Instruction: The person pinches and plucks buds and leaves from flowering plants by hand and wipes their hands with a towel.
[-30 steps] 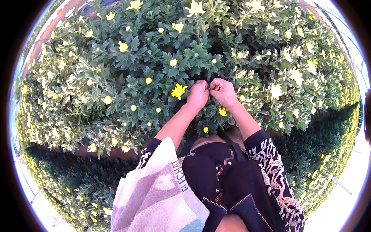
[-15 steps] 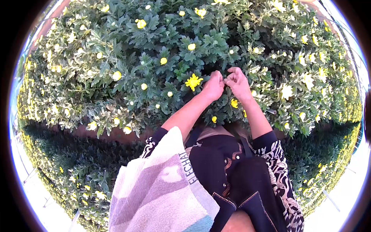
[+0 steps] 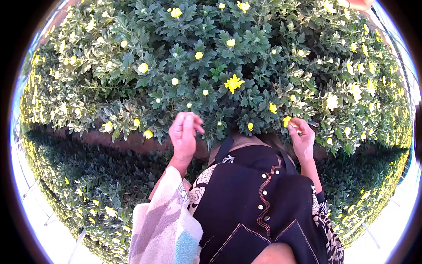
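My left hand [image 3: 183,135] is raised at the near edge of the plants, its fingers curled in and the thumb against them. Whatever it may hold is hidden. A pale bud [image 3: 189,105] stands just beyond its fingertips. My right hand [image 3: 302,140] is at the front of the foliage, thumb and forefinger bent toward each other beside a small yellow flower [image 3: 286,121]. The fingertips overlap the flower's edge in view, but whether they touch it or hold anything is unclear. Between the hands grow a large open yellow chrysanthemum [image 3: 233,83] and smaller blooms [image 3: 273,108].
Dense chrysanthemum plants [image 3: 167,39] with many buds fill the bed ahead. A strip of bare soil [image 3: 114,141] runs along its near side, with another planted row [image 3: 110,185] behind. A towel [image 3: 158,229] hangs over my left arm. A tube end [image 3: 313,124] sticks out at right.
My hands were together among the leaves and have separated. The left has drawn back toward me and leftward; the right has moved back and rightward. The view has shifted slightly.
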A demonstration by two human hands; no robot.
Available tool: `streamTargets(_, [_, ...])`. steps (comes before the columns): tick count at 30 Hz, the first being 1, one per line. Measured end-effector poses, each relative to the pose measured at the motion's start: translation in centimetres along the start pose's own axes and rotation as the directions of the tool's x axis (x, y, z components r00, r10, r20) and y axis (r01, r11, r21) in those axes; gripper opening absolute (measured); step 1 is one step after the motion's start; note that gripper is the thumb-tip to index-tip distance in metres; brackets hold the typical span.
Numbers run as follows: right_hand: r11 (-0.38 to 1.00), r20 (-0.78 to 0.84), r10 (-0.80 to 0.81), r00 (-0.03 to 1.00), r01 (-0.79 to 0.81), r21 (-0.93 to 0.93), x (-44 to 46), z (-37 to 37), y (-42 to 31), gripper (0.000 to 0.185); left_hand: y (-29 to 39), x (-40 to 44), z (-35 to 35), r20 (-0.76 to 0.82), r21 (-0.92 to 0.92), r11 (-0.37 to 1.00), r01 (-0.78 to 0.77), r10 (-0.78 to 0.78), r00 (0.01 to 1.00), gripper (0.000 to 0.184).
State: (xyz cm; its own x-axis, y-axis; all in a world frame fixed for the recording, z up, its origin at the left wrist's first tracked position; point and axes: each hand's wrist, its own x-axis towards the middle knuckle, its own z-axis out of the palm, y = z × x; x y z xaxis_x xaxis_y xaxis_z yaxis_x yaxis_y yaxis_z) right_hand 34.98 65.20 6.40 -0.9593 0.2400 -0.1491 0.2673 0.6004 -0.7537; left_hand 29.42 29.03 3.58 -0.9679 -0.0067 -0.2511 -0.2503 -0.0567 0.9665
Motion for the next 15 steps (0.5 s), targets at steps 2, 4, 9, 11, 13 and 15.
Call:
streamTargets(2, [1.000, -0.013, 0.013, 1.000, -0.013, -0.020, -1.3, -0.4, 1.4, 0.016, -1.8, 1.5, -2.1, -0.244, 0.074, 0.997, -0.007, 0.025, 0.969, 0.025])
streamTargets(4, [0.996, -0.042, 0.066, 0.997, -0.068, -0.056, -2.1, -0.2, 2.0, 0.015, -3.6, 4.0, -2.9, -0.290, 0.185, 0.983, 0.011, 0.044, 0.956, 0.029])
streamTargets(9, [0.990, 0.004, 0.034, 0.999, -0.033, -0.135, -2.9, -0.5, 0.8, 0.015, -6.0, 8.4, 1.3, 0.004, 0.224, 0.974, 0.040, -0.042, 0.999, 0.026])
streamTargets(11, [0.979, 0.116, 0.027, 0.993, -0.003, -0.202, -2.9, -0.9, -0.3, 0.015, -7.0, 9.5, 2.4, -0.034, 0.385, 0.921, 0.061, -0.052, 0.998, 0.032])
streamTargets(13, [0.967, 0.099, -0.031, 0.995, 0.055, -0.249, -3.1, -1.0, 0.4, 0.016, -6.4, 10.5, 2.7, -0.067, 0.439, 0.892, 0.107, -0.087, 0.994, 0.037])
streamTargets(15, [0.954, 0.080, 0.010, 0.997, 0.015, -0.298, -3.4, -1.0, 0.6, 0.017, -6.4, 11.4, 2.3, -0.200, 0.471, 0.866, 0.170, -0.083, 0.976, 0.038])
